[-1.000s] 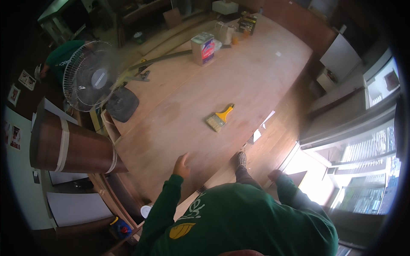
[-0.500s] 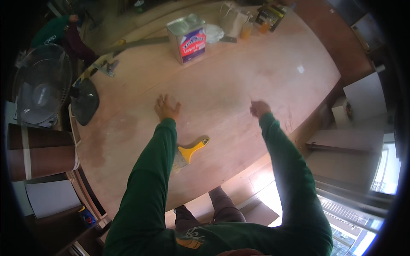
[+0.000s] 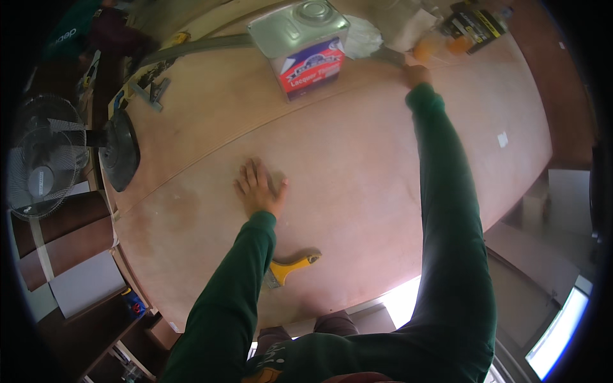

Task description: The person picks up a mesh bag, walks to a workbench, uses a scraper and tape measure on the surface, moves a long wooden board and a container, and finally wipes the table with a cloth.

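Observation:
My left hand [image 3: 262, 191] lies flat on the wooden panel [image 3: 357, 179], fingers spread, holding nothing. Stretched far forward, my right hand [image 3: 418, 75] is at the end of a dark flat strip [image 3: 389, 56]; its fingers are blurred and partly hidden, so whether it grips the strip I cannot tell. A wide putty knife or brush with a yellow handle [image 3: 297, 265] rests near my left forearm, its head partly behind the sleeve. Left of my right hand stands a rectangular metal can [image 3: 310, 70] of lacquer thinner, with a crumpled white plastic bag [image 3: 361, 37] beside it.
Beyond my right hand are orange-filled containers [image 3: 429, 48], a black and yellow box [image 3: 474, 29] and a pale bag [image 3: 408, 25]. A fan [image 3: 121, 153] and a metal clamp-like piece [image 3: 152, 94] are at the left. Another person's dark sleeve [image 3: 118, 32] shows at the far left.
My right hand has reached forward from over the panel's middle to the dark strip. My left hand stays flat on the panel. The whole view has shifted, bringing the can closer.

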The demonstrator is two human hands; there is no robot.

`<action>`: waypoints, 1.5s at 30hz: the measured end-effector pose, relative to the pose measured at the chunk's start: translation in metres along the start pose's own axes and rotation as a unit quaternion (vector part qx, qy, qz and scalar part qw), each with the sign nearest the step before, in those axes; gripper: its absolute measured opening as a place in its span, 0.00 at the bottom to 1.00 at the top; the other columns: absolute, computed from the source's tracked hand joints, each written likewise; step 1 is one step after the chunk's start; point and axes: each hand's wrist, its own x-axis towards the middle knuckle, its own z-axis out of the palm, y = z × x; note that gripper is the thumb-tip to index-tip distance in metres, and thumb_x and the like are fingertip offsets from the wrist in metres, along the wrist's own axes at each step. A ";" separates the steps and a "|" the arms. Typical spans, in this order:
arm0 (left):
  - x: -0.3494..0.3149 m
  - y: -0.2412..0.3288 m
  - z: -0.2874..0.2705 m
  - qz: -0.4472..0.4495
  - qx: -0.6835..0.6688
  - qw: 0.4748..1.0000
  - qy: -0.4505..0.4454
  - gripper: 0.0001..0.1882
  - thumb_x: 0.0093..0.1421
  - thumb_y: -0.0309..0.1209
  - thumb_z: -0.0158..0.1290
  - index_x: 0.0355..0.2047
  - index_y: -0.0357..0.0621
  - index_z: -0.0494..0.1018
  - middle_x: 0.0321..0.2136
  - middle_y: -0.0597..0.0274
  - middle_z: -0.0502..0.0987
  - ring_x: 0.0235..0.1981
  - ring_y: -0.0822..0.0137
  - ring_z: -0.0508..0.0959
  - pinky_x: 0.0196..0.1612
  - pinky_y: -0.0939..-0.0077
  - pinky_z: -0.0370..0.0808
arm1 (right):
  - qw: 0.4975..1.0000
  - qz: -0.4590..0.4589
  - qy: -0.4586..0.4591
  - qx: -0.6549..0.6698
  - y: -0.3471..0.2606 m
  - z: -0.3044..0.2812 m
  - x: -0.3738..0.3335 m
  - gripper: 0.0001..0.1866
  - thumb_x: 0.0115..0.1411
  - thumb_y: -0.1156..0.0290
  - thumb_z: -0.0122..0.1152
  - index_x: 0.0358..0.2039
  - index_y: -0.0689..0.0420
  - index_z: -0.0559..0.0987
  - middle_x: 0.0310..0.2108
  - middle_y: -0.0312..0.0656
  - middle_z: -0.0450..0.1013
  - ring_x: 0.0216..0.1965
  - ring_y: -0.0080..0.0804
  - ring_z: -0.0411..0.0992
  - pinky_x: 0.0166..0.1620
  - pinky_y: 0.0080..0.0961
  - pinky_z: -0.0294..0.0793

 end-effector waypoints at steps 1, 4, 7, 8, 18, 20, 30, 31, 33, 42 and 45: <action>0.004 0.007 0.002 0.015 -0.017 1.000 -0.003 0.44 0.55 0.61 0.47 0.64 0.45 0.56 0.65 0.49 0.53 0.67 0.49 0.49 0.66 0.43 0.41 | 0.992 0.085 0.002 0.094 0.026 0.002 0.015 0.32 0.53 0.46 0.60 0.44 0.64 0.78 0.42 0.55 0.76 0.46 0.50 0.74 0.48 0.35 0.72; -0.004 -0.014 -0.001 -0.022 0.000 1.000 -0.022 0.44 0.54 0.60 0.47 0.64 0.45 0.55 0.66 0.48 0.52 0.67 0.48 0.49 0.66 0.42 0.40 | 0.945 0.171 -0.053 0.275 -0.056 0.016 0.032 0.32 0.51 0.47 0.62 0.43 0.65 0.78 0.42 0.55 0.76 0.45 0.47 0.74 0.48 0.34 0.71; -0.002 -0.017 -0.006 -0.026 -0.007 0.999 -0.040 0.44 0.54 0.59 0.48 0.64 0.45 0.55 0.66 0.48 0.51 0.67 0.47 0.48 0.66 0.42 0.40 | 0.929 0.205 -0.071 0.301 -0.071 0.000 0.032 0.32 0.49 0.48 0.65 0.43 0.66 0.78 0.42 0.54 0.76 0.45 0.45 0.74 0.48 0.32 0.71; -0.002 -0.017 -0.005 -0.020 -0.010 0.999 -0.041 0.44 0.54 0.59 0.48 0.64 0.45 0.55 0.66 0.48 0.50 0.67 0.47 0.48 0.66 0.42 0.40 | 0.922 0.219 -0.074 0.310 -0.070 -0.006 0.030 0.32 0.49 0.48 0.65 0.43 0.66 0.78 0.42 0.54 0.76 0.45 0.44 0.74 0.48 0.32 0.70; 0.004 -0.014 -0.011 -0.009 -0.049 0.997 -0.052 0.43 0.56 0.59 0.45 0.65 0.44 0.54 0.67 0.48 0.49 0.68 0.47 0.46 0.66 0.41 0.37 | 0.919 0.196 -0.094 0.329 -0.024 0.003 0.047 0.32 0.46 0.55 0.69 0.46 0.66 0.77 0.41 0.53 0.76 0.45 0.42 0.74 0.48 0.32 0.70; -0.001 -0.022 -0.011 -0.024 -0.037 0.998 -0.049 0.43 0.57 0.59 0.45 0.65 0.44 0.54 0.67 0.48 0.49 0.68 0.47 0.46 0.66 0.40 0.37 | 0.981 0.048 -0.030 0.188 -0.072 -0.005 0.040 0.32 0.46 0.56 0.69 0.49 0.62 0.75 0.45 0.53 0.73 0.48 0.46 0.71 0.51 0.35 0.70; 0.002 -0.018 -0.012 -0.012 -0.042 0.998 -0.048 0.42 0.57 0.59 0.45 0.64 0.44 0.54 0.67 0.48 0.49 0.68 0.47 0.46 0.66 0.40 0.37 | 0.985 -0.133 -0.006 0.113 -0.085 -0.042 0.008 0.37 0.47 0.57 0.68 0.58 0.50 0.69 0.54 0.53 0.65 0.56 0.52 0.63 0.58 0.40 0.64; 0.002 -0.018 -0.012 -0.012 -0.042 0.998 -0.048 0.42 0.57 0.59 0.45 0.64 0.44 0.55 0.67 0.48 0.49 0.68 0.47 0.46 0.66 0.40 0.37 | 0.986 -0.130 -0.023 0.103 -0.084 -0.043 0.007 0.36 0.48 0.57 0.68 0.58 0.50 0.68 0.54 0.52 0.65 0.55 0.52 0.64 0.58 0.41 0.65; 0.000 -0.019 -0.012 -0.015 -0.039 0.998 -0.049 0.42 0.57 0.59 0.45 0.64 0.44 0.54 0.67 0.48 0.49 0.68 0.47 0.45 0.66 0.40 0.37 | 0.987 -0.126 -0.058 0.085 -0.084 -0.045 0.008 0.36 0.48 0.59 0.67 0.59 0.49 0.68 0.53 0.52 0.65 0.54 0.53 0.64 0.57 0.41 0.65; -0.002 -0.020 -0.012 -0.027 -0.031 0.997 -0.066 0.43 0.57 0.58 0.45 0.65 0.44 0.54 0.67 0.48 0.48 0.68 0.47 0.45 0.66 0.40 0.37 | 0.972 -0.216 -0.084 0.040 -0.028 0.030 0.062 0.27 0.47 0.54 0.69 0.45 0.56 0.79 0.41 0.51 0.74 0.44 0.49 0.72 0.50 0.35 0.70; 0.007 -0.009 -0.011 0.009 -0.055 0.997 -0.056 0.43 0.57 0.58 0.45 0.65 0.44 0.53 0.67 0.48 0.48 0.68 0.47 0.45 0.66 0.40 0.37 | 0.981 -0.071 -0.054 0.173 0.042 0.038 0.082 0.26 0.49 0.52 0.67 0.43 0.58 0.79 0.42 0.51 0.75 0.44 0.46 0.73 0.49 0.33 0.70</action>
